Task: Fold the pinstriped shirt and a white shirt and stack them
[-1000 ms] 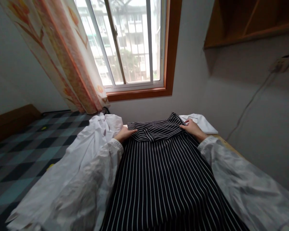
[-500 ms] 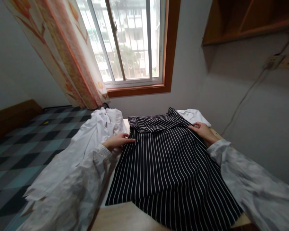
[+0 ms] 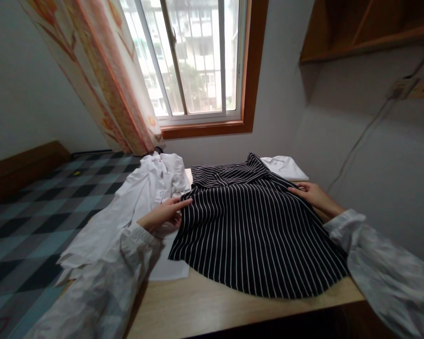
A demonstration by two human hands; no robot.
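1. While the striped garment (image 3: 250, 230) lies spread on the wooden table (image 3: 205, 306), the step in hand is judged to be the smoothing and squaring of the cloth by its two side edges.
2. At the left, the left hand (image 3: 164, 214) is laid palm down at the left edge of the cloth, its fingers (image 3: 182, 203) stretched out nearly flat and closed on nothing; the fingertips touch the stripes, while the palm rests on the white shirt (image 3: 134, 207) bunched beside it.
3. In the middle, the garment is seen as black with thin white lengthwise stripes; its far end is folded over into a crumpled band, and its near hem fans out in a curve near the table's front edge. The cloth is judged to be thin and limp, apt to slide and wrinkle.
4. At the right, the right hand (image 3: 313, 194) is pressed on the right edge, fingers loosely extended; whether a pinch of cloth is held under them cannot be told.
5. Behind it, a folded white cloth (image 3: 284, 167) is touched by the garment's far corner.
6. For the next move, an even pull from both sides is judged to be called for, so that no wrinkles are dragged in.
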